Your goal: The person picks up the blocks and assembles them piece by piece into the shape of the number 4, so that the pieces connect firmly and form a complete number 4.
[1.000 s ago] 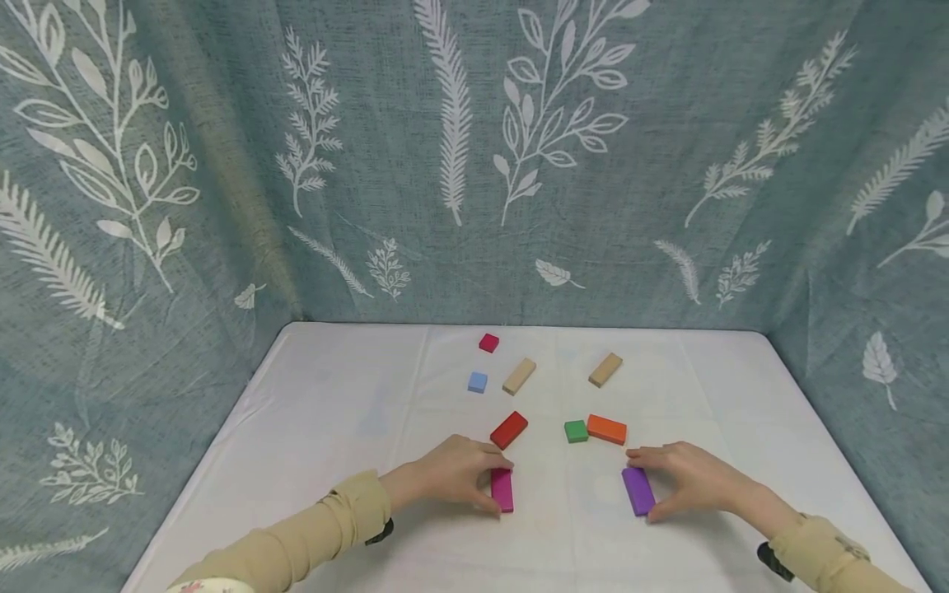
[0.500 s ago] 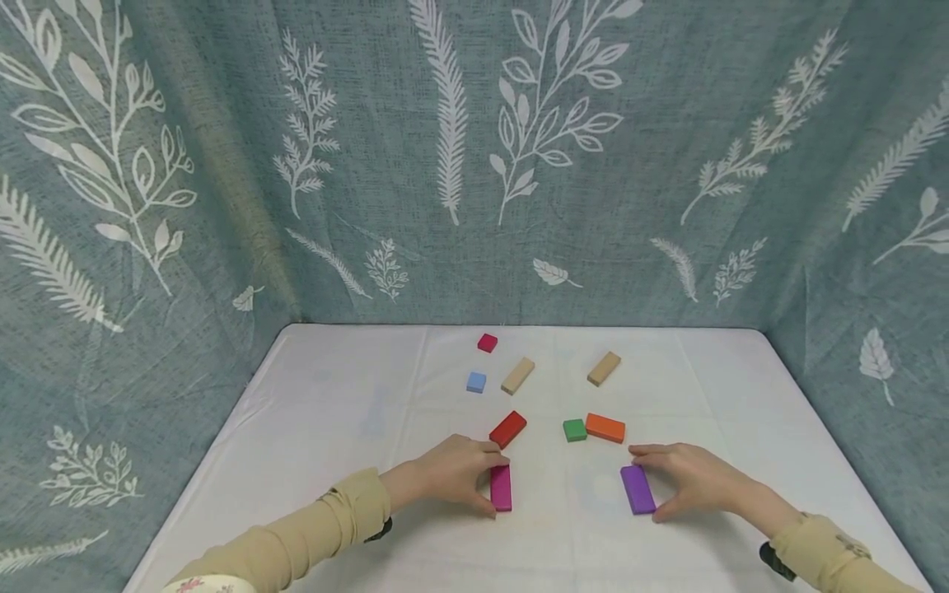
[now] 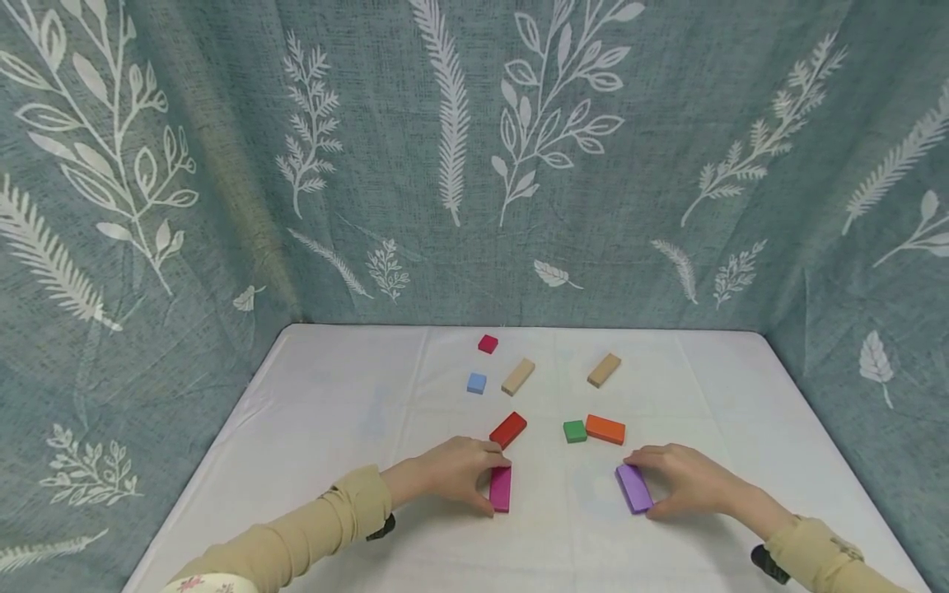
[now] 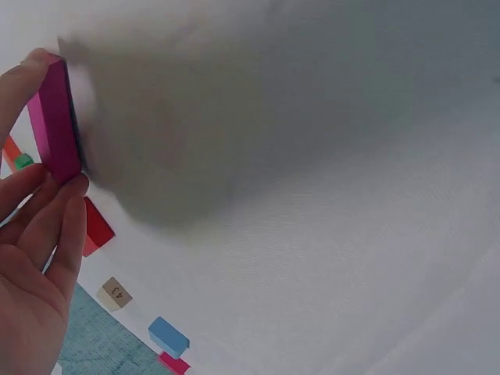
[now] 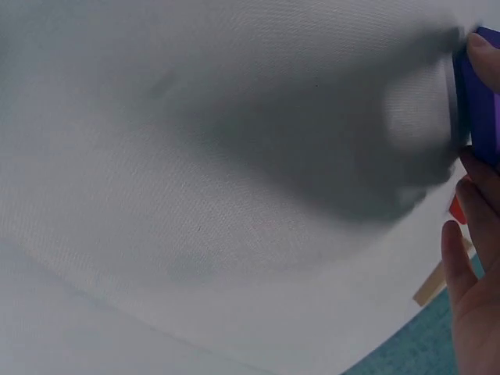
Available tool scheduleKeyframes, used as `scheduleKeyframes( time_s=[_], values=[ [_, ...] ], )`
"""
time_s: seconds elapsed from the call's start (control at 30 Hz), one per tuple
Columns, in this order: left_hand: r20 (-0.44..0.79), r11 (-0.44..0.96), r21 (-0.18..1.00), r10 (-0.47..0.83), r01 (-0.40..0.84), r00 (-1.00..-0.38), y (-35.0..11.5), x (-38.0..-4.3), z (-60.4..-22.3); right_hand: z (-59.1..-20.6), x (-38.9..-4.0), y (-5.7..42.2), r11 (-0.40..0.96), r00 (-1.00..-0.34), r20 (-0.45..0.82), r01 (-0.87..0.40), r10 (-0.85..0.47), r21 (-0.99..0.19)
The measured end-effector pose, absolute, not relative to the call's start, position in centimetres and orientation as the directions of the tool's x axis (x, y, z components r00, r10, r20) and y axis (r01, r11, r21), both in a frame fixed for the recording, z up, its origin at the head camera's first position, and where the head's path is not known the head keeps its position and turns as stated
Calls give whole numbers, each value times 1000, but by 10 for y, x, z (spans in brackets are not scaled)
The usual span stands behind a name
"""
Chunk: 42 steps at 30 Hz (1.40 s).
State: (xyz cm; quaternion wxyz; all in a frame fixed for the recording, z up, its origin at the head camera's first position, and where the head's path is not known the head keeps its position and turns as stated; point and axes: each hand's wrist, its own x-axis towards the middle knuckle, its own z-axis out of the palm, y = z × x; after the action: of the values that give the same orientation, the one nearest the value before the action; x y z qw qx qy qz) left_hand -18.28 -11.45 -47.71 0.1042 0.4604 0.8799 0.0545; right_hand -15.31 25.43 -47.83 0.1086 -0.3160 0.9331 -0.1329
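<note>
My left hand (image 3: 458, 471) pinches a magenta wooden block (image 3: 500, 491) by its two short ends. The left wrist view shows the thumb on one end of that block (image 4: 56, 125) and fingertips at the other. Over on the right, my right hand (image 3: 688, 479) holds a purple block (image 3: 634, 489) the same way, thumb at the near end and fingers at the far end. Only part of this purple block (image 5: 478, 101) shows at the edge of the right wrist view. A red block (image 3: 508, 430) lies just beyond the left fingertips.
A green block (image 3: 574, 431) lies next to an orange block (image 3: 605, 429) in the middle of the white table (image 3: 334, 412). Farther back are two plain wood blocks, left (image 3: 518, 377) and right (image 3: 604, 371), a blue block (image 3: 477, 383) and a small crimson block (image 3: 488, 344). A leaf-patterned curtain (image 3: 474, 272) surrounds the table.
My right fingers have closed in on the purple block, which has shifted slightly left and turned, its top now looking lighter. The left hand and magenta block have barely moved.
</note>
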Motion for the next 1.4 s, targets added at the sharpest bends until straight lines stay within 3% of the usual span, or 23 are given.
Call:
scheduleKeyframes(
  time_s=[0.43,1.4],
  values=[
    [-70,540,338,831,771,-552,-95,-187,-471,-478,-153,254,767,-784,-131,-536,-607,-352],
    [-90,618,398,762,678,-641,-41,-213,-486,-476,-157,237,770,-791,-116,-532,-601,-353]
  ],
)
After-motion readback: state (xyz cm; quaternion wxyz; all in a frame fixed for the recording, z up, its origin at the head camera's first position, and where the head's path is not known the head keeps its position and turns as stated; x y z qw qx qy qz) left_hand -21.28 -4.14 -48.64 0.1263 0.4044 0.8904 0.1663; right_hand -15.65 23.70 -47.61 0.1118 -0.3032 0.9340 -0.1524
